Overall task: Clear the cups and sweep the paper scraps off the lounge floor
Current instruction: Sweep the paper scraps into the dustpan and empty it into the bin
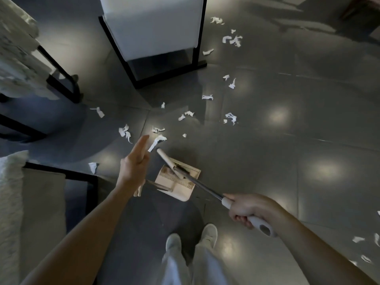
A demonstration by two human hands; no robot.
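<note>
Left hand (133, 163) flat, right hand (247, 209) round handle (260, 225)

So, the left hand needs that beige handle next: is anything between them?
Nothing visible does. The open left hand is just beside the beige handle; only floor and a paper scrap lying on it show between.

We gripped the grey pole (205, 188) in our right hand (248, 210) | our left hand (133, 163) hung straight-fingered beside the beige dustpan (181, 187) | paper scraps (231, 118) littered the grey tiles (287, 161)
</note>
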